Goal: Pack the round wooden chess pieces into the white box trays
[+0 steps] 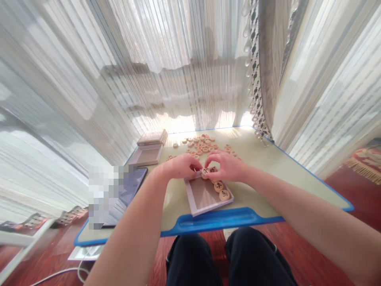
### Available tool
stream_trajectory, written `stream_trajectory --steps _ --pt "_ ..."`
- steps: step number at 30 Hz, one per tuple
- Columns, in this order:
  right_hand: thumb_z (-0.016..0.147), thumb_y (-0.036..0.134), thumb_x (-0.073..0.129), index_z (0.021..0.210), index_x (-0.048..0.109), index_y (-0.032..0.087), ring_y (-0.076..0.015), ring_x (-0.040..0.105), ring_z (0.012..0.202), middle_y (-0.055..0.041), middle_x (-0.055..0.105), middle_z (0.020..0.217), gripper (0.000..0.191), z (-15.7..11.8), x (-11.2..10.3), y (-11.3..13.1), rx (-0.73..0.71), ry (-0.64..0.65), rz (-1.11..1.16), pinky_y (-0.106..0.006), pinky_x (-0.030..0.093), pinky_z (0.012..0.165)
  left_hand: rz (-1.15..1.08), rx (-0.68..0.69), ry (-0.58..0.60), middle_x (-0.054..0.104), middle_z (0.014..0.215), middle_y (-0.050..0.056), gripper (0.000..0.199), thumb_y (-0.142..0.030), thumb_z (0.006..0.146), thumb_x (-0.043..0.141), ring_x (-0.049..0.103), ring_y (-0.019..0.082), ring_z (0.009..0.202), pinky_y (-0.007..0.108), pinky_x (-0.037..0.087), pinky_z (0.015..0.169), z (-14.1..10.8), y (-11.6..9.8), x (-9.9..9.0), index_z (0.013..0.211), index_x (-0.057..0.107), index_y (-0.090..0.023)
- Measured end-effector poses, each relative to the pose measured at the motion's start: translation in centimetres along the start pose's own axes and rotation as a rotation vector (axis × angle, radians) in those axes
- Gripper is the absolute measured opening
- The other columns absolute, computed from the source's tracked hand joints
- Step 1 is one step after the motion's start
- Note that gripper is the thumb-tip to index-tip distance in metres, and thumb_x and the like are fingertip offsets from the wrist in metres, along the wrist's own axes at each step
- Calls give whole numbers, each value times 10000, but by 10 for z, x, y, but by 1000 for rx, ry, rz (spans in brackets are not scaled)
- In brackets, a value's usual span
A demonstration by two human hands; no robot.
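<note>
In front of me on the small table lies a shallow white cardboard box (197, 208), its inside facing up. Round wooden Chinese chess pieces with dark characters line its right side, among them one piece (224, 194) near the front corner and another (218, 186) behind it. My right hand (223, 166) is closed on a chess piece (205, 173) at the far end of the box, with thumb and fingers around it. Bent fingers of my left hand (188, 165) grip the box's far left corner; their tips are partly hidden.
Many loose chess pieces (202, 145) are scattered across the far part of the table (256, 155). At the back left stand a closed box (151, 137) and an open tray-like box (145, 155). A tablet (127, 194) lies left of my left forearm. Curtains (184, 87) hang behind.
</note>
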State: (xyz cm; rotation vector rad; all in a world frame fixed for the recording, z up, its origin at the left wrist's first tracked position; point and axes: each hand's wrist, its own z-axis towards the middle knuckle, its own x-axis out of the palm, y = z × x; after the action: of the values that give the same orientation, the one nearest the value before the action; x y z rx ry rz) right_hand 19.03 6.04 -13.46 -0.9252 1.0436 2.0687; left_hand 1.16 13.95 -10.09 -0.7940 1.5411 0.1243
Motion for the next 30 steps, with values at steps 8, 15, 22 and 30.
stream_trajectory --steps 8,15,22,30 --pt "661 327 671 793 637 192 -215 525 907 -47 602 859 192 -1 2 3 73 8 -57 -331 402 809 -79 -12 -60 587 622 -29 208 -268 643 576 465 86 562 182 348 500 2 3 3 776 710 -181" --pt "659 295 650 802 641 196 -217 513 896 -44 588 841 174 -2 4 1 61 20 -109 -323 394 799 -80 37 -79 583 608 -33 219 -260 646 572 475 91 575 189 352 511 6 7 7 794 716 -186" --pt "660 288 660 794 625 190 -197 512 831 -34 577 798 170 -1 2 4 11 -79 -109 -327 394 791 -163 28 -118 658 720 -10 252 -238 641 563 545 110 646 191 404 558 0 -3 0 832 713 -168" --pt "678 326 687 781 613 202 -196 509 807 -38 580 779 177 -1 -1 4 -70 -230 -68 -321 411 748 -514 -61 -122 674 708 66 276 -324 691 592 605 145 650 201 463 485 -8 -14 -10 828 702 -111"
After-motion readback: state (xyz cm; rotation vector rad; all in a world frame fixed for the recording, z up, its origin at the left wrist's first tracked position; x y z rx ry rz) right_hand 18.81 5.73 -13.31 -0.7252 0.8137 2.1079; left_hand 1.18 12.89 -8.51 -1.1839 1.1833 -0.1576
